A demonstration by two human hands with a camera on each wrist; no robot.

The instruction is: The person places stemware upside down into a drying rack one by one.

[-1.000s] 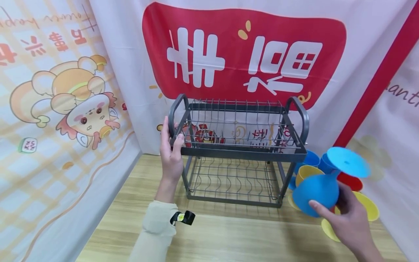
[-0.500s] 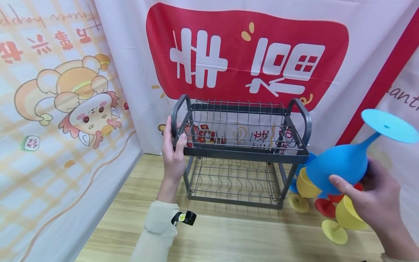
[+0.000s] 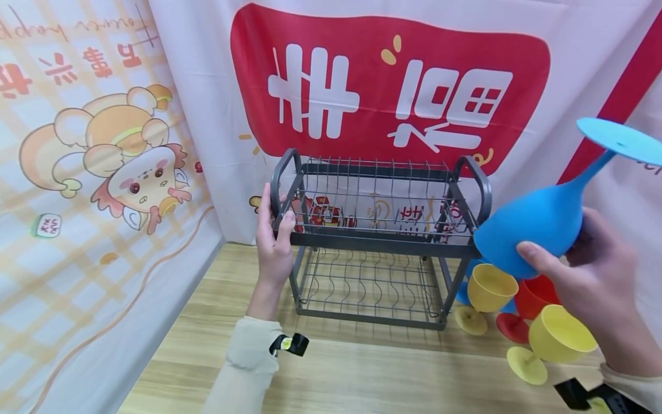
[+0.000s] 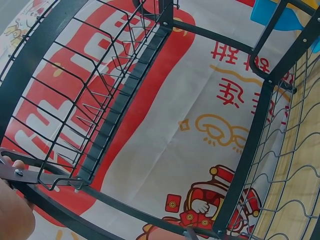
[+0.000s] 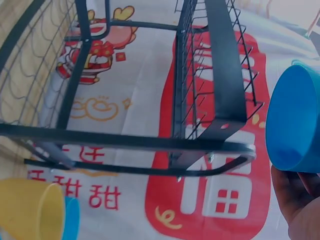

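Your hands at the dish rack

Your left hand grips its left frame — your right hand, fingers curled round a tilted blue goblet, hovers at its right end.

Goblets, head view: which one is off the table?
The blue plastic goblet in the right hand, tilted with its foot uppermost. The yellow goblets and the red goblet stand grouped beside the grey wire rack.
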